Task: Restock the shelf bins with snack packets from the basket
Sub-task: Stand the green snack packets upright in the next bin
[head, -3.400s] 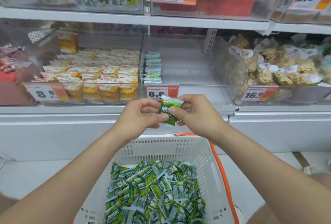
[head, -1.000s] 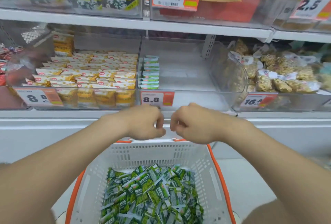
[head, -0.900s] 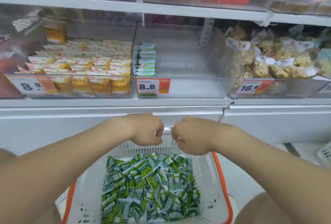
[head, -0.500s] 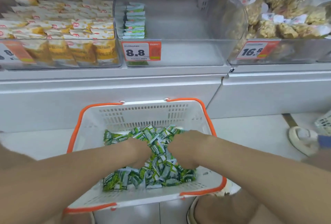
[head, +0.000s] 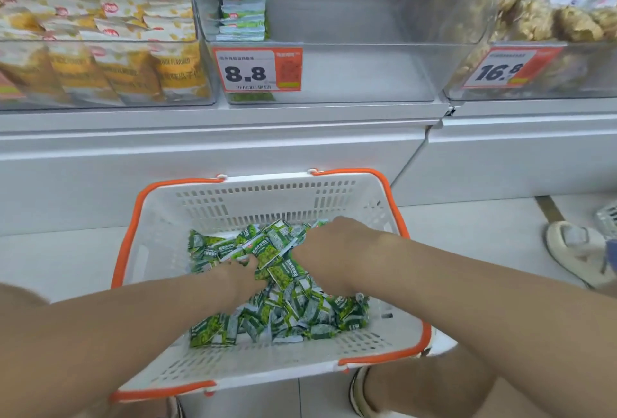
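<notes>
Left hand [head: 240, 275]: down in the basket [head: 267, 197], fingertips pushed in among the green packets [head: 280, 310]. Whether it has hold of any, I cannot tell.
Right hand [head: 329, 244]: knuckles up over the far right of the heap, fingers hidden underneath, so the grip cannot be told.
Where the stock is: loose in the basket, low in front of the shelf. A few packets are already stacked [head: 243, 0] against the left wall of the middle bin [head: 350, 73], behind the 8.8 price tag [head: 257, 70].
Risk, spilling: a big double handful of slippery packets could shed some on the lift to the bin – they would land on the floor.
Risk, wrong bin: the yellow packets [head: 100, 33] sit just left of the divider, so a careless drop could mix the stock.
Risk, toppling: new packets shoved in roughly could knock the neat column over.
Count: two hands, one basket, three bins in view, two readable price tags.
Count, packets: one column of roughly eight in the bin, its top cut off; dozens in the basket – too many to count.
</notes>
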Demonstrator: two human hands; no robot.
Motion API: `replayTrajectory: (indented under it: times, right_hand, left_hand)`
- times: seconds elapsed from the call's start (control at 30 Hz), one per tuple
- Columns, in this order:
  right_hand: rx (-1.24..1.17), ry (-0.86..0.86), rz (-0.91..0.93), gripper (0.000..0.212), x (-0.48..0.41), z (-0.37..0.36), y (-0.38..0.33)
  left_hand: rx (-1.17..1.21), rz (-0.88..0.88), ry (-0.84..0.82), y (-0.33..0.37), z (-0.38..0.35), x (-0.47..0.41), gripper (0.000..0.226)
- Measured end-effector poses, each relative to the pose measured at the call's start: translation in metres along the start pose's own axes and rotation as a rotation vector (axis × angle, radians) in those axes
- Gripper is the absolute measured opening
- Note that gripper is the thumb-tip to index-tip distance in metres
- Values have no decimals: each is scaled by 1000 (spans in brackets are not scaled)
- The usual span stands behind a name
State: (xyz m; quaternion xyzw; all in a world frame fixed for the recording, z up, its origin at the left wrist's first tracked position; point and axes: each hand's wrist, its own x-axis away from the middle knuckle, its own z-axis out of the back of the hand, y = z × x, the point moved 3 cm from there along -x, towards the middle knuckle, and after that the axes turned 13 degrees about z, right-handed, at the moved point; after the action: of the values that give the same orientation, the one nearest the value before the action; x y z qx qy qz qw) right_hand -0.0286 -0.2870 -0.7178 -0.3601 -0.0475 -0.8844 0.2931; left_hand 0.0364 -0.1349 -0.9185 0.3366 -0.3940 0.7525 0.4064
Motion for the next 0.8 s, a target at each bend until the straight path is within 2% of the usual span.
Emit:
replayTrajectory:
  times: [0.13,0.33,0.47,0.57,0.67,0.73,0.8]
  right_hand:
    - [11,3,-6,11,-2,4,5]
    - [19,26,-9,10,-1,12,8]
    - [22,34,-22,14,7,23,8]
    - [-6,26,-57,17,16,33,9]
    - [-10,115,-127,21,22,41,19]
    - [-48,214,-184,27,30,49,25]
    - [-148,333,-242,43,40,56,33]
  left_hand:
    - [99,-69,84,-2,12,6,50]
    - [211,-16,224,-4,19,11,46]
    - [392,55,291,-17,31,16,16]
    - [671,110,413,-35,59,33,17]
    - [1022,149,552,-57,92,60,25]
    - [1326,126,571,-70,111,81,31]
    - [1655,51,524,-77,127,104,31]
